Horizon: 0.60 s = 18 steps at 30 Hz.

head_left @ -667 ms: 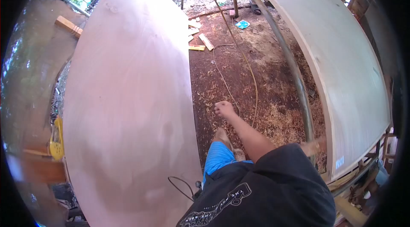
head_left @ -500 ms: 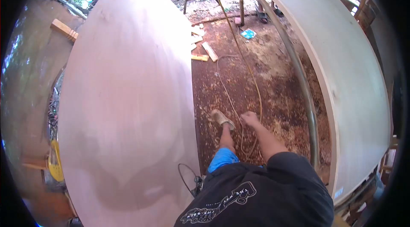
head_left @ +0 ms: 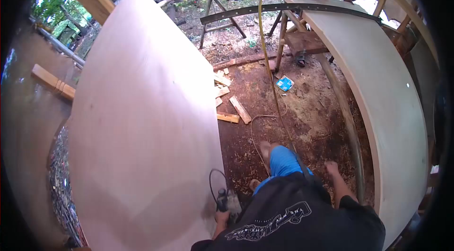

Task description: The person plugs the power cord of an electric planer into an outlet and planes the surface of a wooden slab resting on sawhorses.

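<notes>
The left hand (head_left: pixel 221 217) is holding a dark tool (head_left: pixel 222 199) in a closed grip near the pale panel's (head_left: pixel 146 118) right edge; the right hand (head_left: pixel 332 168) is hanging, its grip unclear.

Daylight glares on the left-hand board (head_left: pixel 146 104); soft shadow dims its near end; edges bow, corners black.
</notes>
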Motion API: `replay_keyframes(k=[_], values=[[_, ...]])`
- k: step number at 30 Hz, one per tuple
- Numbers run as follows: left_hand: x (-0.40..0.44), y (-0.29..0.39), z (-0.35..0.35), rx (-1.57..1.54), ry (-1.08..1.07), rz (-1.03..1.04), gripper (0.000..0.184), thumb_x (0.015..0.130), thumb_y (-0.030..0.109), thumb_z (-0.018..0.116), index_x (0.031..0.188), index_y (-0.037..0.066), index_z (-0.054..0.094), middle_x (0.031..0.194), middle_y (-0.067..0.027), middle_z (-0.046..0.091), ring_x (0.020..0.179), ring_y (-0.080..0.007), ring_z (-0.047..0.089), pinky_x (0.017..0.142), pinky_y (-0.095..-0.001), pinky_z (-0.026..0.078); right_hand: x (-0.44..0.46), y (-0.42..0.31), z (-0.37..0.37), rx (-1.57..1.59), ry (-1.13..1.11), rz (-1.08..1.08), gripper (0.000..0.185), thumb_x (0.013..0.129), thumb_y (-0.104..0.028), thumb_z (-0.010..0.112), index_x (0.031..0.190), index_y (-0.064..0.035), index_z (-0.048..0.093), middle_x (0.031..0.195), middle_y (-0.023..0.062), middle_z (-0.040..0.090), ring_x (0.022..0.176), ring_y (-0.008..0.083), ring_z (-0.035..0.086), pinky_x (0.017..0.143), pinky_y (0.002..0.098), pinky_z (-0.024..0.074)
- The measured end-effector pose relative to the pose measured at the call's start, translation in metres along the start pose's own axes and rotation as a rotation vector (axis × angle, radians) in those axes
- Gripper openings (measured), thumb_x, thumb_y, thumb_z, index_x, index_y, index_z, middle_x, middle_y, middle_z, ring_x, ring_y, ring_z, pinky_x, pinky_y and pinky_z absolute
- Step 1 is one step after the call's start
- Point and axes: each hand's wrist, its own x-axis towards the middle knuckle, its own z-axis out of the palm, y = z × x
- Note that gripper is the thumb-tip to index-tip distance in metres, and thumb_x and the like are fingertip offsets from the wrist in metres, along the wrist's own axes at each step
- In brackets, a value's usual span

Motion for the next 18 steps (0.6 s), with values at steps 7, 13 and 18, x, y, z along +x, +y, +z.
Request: replay_keyframes(k=[7, 13, 18], values=[[0.143, 0.252, -0.062, -0.179, -0.076, 0.107, 0.034, 0.060, 0.022, 0.073, 0.087, 0.001, 0.068, 0.071, -0.0115, 0.068, 0.067, -0.0260, 0.068, 0.071, -0.0385, 0.054, 0.042, -0.385, 0.189, 0.243, -0.577, -0.305, 0.026, 0.093, -0.021, 0.059, 0.111, -0.0023, 0.056, 0.092, 0.0062, 0.062, 0.075, 0.0137, 0.060, 0.062, 0.0255, 0.0490], [0.262, 0.467, -0.112, -0.011, -0.072, 0.193, 0.044, 0.060, 0.023, 0.074, 0.096, 0.000, 0.068, 0.084, -0.0147, 0.070, 0.081, -0.0256, 0.068, 0.078, -0.0380, 0.052, 0.122, -0.653, 0.385, 0.601, -0.604, -0.364, 0.062, 0.090, -0.025, 0.064, 0.134, 0.0025, 0.030, 0.121, 0.0144, 0.053, 0.102, 0.0178, 0.057, 0.083, 0.0292, 0.0482], [0.322, 0.653, -0.182, -0.135, -0.160, 0.230, 0.032, 0.063, 0.014, 0.070, 0.090, -0.002, 0.067, 0.083, -0.0136, 0.069, 0.068, -0.0232, 0.066, 0.067, -0.0360, 0.053, 0.132, -0.752, 0.423, 0.858, -0.492, -0.142, 0.055, 0.085, -0.022, 0.070, 0.127, -0.0046, 0.037, 0.104, 0.0052, 0.053, 0.097, 0.0150, 0.055, 0.084, 0.0289, 0.0462]])
